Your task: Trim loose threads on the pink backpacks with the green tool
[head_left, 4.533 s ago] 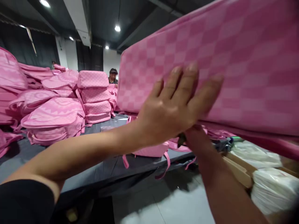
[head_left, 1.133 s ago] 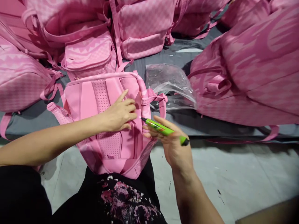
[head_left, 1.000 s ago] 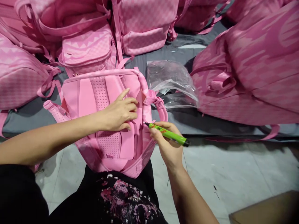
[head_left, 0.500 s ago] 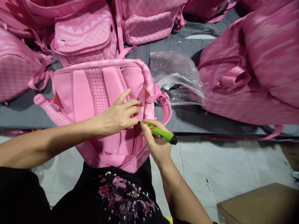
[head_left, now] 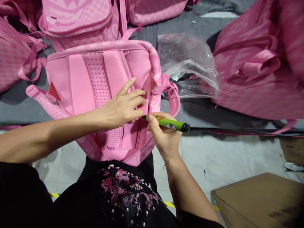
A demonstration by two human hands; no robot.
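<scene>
A pink backpack [head_left: 78, 85] rests with its padded back panel facing up, its lower end against my body and the rest on the grey-covered table. My left hand [head_left: 125, 104] lies on the panel's right part with its fingers spread. Between the thumb and fingers of my right hand [head_left: 165, 136] is a green marker [head_left: 169, 123] with a black end pointing right. Its dark tip is close to my left fingers, at the panel's right side; whether it touches the fabric I cannot tell. A shoulder strap [head_left: 174, 98] loops out at the right.
A clear plastic bag [head_left: 187, 63] lies right of the backpack. Beyond it sits a large pink bag [head_left: 256, 72]. More pink backpacks [head_left: 78, 19] line the back and left of the table [head_left: 192, 114]. A cardboard box [head_left: 256, 199] stands on the tiled floor at the lower right.
The view has shifted, so the table and bags sit higher in the picture. The marker lies a little flatter in my right hand. My left hand keeps its place on the panel.
</scene>
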